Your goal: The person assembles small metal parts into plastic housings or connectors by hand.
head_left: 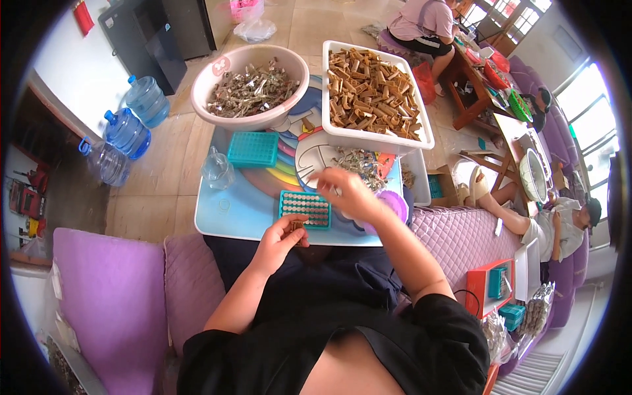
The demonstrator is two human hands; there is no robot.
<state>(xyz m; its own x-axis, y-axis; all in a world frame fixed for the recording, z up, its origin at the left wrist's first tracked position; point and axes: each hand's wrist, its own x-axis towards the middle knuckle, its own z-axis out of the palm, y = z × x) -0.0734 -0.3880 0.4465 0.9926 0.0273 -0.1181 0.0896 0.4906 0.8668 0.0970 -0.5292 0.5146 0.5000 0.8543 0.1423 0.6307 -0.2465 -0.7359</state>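
My left hand point(279, 242) is closed around a small brown piece point(299, 232), held just over the table's near edge. The piece resembles the brown ones in the white tub, but fingers cover much of it. Right beside it lies a teal rack point(305, 210) with rows of pale round-ended pieces. My right hand point(343, 189) hangs over the rack's far right corner, fingers bent together; whatever they may hold is too small to make out. Beyond it sits a loose heap of small silvery-green bits point(362, 166). A purple round container point(393, 205) is partly hidden behind my right forearm.
On the cartoon-print table point(247, 210) stand a pink basin point(204, 108) of silvery-green pieces, a white tub point(375, 136) heaped with brown pieces, a teal rack point(253, 149) and a clear jug point(217, 168). Purple sofa seats flank me. Water bottles point(128, 135) stand left; two other people sit right.
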